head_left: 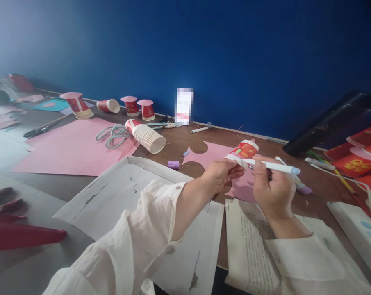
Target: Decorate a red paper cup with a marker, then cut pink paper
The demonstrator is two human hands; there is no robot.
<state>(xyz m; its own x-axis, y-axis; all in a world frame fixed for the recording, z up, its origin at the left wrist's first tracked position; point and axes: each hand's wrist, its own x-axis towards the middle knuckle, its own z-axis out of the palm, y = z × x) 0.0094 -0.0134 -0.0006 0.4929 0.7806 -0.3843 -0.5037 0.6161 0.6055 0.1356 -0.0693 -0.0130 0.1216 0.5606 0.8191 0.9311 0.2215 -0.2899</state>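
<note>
My left hand (220, 175) grips a red and white paper cup (246, 150) near its white end; the cup lies tilted on its side in the air. Between the fingers of my right hand (274, 190) is a white marker pen (279, 166), its pale blue end pointing right and its other end close to the cup. Whether the tip touches the cup, I cannot tell. Under both hands lies pink paper (210, 154) with round pieces cut out. A purple cap (173, 164) rests on the table to the left.
Left of centre lie a stack of paper cups (149, 138), a coiled cord (116, 135) and a pink sheet (71, 151). Several cups with pink tops (147, 110) stand by the blue wall (185, 49). A lit phone (184, 106) leans there. Printed pages (249, 246) and a power strip (357, 233) lie nearer.
</note>
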